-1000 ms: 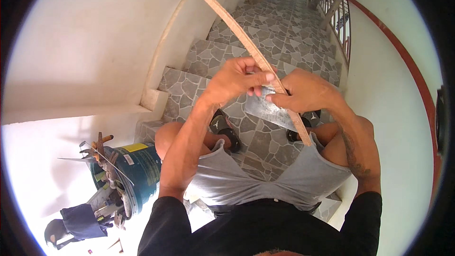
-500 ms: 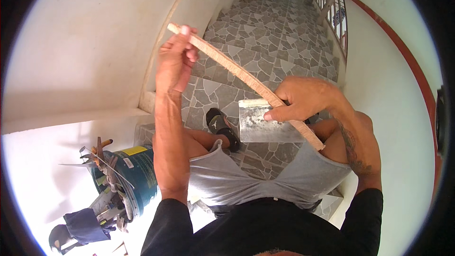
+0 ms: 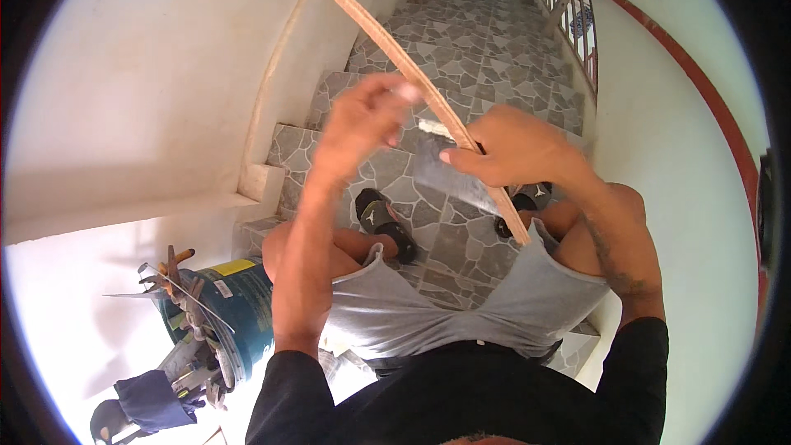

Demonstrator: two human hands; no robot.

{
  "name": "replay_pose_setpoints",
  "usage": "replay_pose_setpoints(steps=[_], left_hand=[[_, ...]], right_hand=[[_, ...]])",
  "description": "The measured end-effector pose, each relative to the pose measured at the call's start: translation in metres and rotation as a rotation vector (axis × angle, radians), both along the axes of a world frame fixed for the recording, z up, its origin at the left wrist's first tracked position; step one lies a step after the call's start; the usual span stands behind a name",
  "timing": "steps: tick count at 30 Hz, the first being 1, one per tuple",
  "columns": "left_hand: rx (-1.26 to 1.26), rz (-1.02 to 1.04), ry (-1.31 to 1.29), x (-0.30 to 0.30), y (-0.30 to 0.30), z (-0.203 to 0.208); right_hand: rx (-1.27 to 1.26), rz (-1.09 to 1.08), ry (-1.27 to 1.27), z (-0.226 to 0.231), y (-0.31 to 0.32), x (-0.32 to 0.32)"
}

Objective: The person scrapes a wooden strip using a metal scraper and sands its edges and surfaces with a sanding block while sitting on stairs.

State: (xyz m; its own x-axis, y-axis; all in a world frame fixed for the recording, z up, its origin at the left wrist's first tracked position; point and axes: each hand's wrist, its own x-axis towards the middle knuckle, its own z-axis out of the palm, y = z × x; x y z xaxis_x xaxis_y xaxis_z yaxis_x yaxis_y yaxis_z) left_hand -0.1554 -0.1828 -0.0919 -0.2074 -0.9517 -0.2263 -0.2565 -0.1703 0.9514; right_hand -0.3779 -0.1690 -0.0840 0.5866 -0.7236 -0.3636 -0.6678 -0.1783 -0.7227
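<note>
A long thin wooden strip (image 3: 387,43) slants across the view, its upper end free and its lower end over my lap. My right hand (image 3: 519,147) is closed around the strip's lower part. In the same grip is a flat rectangular metal blade (image 3: 449,171), smeared by motion, with a whitish upper edge; its handle is hidden by the hand. Close beside the strip's middle is my left hand (image 3: 367,119), fingers partly curled and blurred. Whether its fingertips touch the wood I cannot tell.
At the lower left stands a dark green bucket (image 3: 239,305) packed with hand tools, a dark cloth (image 3: 156,402) near it. Stone-patterned tiled steps (image 3: 461,49) run ahead between a pale left wall (image 3: 165,74) and a right wall (image 3: 659,156). A metal railing (image 3: 568,16) stands at far right.
My left hand has left the strip's upper end and moved right and down toward its middle. The strip has turned steeper, its upper end rising. The blade has tilted with my right hand.
</note>
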Motion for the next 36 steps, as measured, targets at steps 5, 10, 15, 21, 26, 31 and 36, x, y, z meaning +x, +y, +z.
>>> replay_pose_setpoints(steps=[5,10,15,21,26,31,36], left_hand=[[0.086,-0.06,-0.058,-0.027,0.004,-0.016],[0.079,0.22,0.003,-0.003,-0.02,-0.011],[-0.091,0.464,0.211,0.034,-0.034,-0.016],[0.043,-0.034,0.056,-0.026,0.004,-0.032],[-0.058,-0.157,0.14,-0.048,0.02,-0.044],[-0.019,-0.096,0.13,-0.044,0.011,-0.051],[-0.046,-0.017,0.207,-0.03,0.0,-0.048]], right_hand=[[-0.386,-0.004,0.297,-0.027,0.007,0.005],[-0.52,0.006,0.311,-0.041,0.01,-0.002],[-0.569,0.016,0.312,-0.034,0.009,-0.004],[-0.391,-0.226,0.302,-0.027,-0.003,-0.004],[-0.48,-0.153,0.332,-0.037,-0.002,-0.001],[-0.449,-0.121,0.329,-0.037,0.002,0.005],[-0.339,-0.04,0.278,-0.017,-0.002,0.008]])
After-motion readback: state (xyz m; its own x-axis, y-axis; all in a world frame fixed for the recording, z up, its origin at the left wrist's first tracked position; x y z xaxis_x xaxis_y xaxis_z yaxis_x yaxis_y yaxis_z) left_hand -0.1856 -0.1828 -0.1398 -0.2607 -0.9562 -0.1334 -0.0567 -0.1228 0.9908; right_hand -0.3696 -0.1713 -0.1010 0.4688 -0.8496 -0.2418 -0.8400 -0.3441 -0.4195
